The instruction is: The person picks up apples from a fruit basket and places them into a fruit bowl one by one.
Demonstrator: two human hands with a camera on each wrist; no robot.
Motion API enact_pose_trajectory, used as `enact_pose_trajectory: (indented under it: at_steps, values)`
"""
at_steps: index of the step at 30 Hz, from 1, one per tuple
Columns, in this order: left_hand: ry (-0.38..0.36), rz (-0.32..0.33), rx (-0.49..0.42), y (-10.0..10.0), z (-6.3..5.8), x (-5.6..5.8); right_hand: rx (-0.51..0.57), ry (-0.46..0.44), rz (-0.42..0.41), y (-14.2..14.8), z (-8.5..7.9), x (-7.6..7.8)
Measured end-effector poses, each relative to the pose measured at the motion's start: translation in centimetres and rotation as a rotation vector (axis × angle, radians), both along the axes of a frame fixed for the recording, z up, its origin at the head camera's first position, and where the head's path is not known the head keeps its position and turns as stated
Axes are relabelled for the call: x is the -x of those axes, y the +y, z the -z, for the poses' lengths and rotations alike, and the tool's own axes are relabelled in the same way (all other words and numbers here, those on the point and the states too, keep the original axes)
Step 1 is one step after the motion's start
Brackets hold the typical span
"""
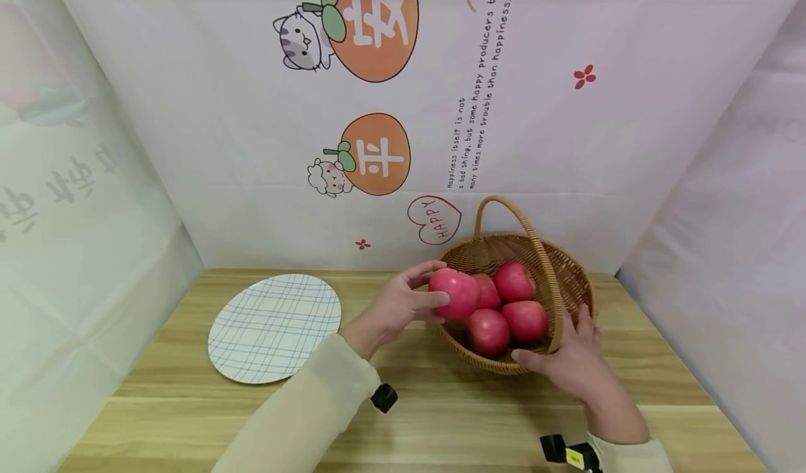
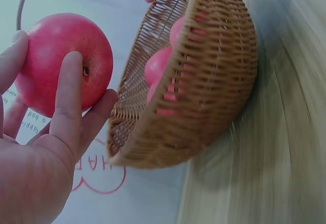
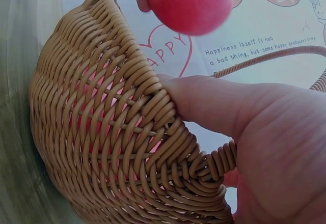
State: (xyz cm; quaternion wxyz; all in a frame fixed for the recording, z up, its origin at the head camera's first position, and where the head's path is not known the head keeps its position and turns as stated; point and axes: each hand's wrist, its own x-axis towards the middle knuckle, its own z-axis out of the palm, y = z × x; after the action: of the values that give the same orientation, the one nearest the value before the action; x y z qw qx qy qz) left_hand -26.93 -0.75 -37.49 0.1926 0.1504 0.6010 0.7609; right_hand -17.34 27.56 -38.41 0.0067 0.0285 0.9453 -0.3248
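Note:
Held in my left hand (image 1: 403,301) is a red apple (image 1: 455,294), raised above the left rim of a brown wicker basket (image 1: 469,252). In the left wrist view the fingers wrap round this apple (image 2: 69,61), whose dimpled end shows, and it is apart from the basket (image 2: 219,81). Several more red apples (image 1: 527,320) lie inside the basket. My right hand (image 1: 576,357) grips the basket's near right rim beside the foot of the arched handle (image 1: 548,270). In the right wrist view its thumb (image 3: 204,102) lies over the woven rim.
A round white plate or mat (image 1: 277,326) with blue checked lines lies on the left of the wooden table (image 1: 453,417). Behind the table hangs a printed white cloth (image 1: 252,144), and pale cloth walls (image 1: 82,200) stand at both sides.

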Motion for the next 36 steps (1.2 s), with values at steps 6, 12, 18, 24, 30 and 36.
enact_pose_trajectory:
  at_steps: [6, 12, 18, 24, 30, 36]
  values:
    - [0.022, -0.01, -0.003, -2.7, 0.1, -0.1, -0.003, 0.009, -0.007, 0.1, 0.2, 0.0]
    - [0.023, -0.059, 0.049, -5.4, -0.1, -0.1, -0.013, 0.011, -0.007, 0.2, 0.3, 0.1]
    - [0.036, -0.118, 0.08, -7.6, 0.5, -0.3, 0.003, 0.012, -0.012, 0.1, 0.2, 0.0]
    - [0.022, -0.171, 0.081, -10.1, 1.7, -0.9, 0.024, 0.012, -0.013, 0.0, 0.1, 0.0]
    - [0.048, -0.227, 0.108, -12.8, 2.2, -1.0, 0.032, 0.009, -0.016, -0.1, 0.2, 0.1]
    - [0.05, -0.285, 0.14, -15.1, 2.2, -1.1, 0.031, 0.002, -0.019, 0.1, 0.2, 0.2]
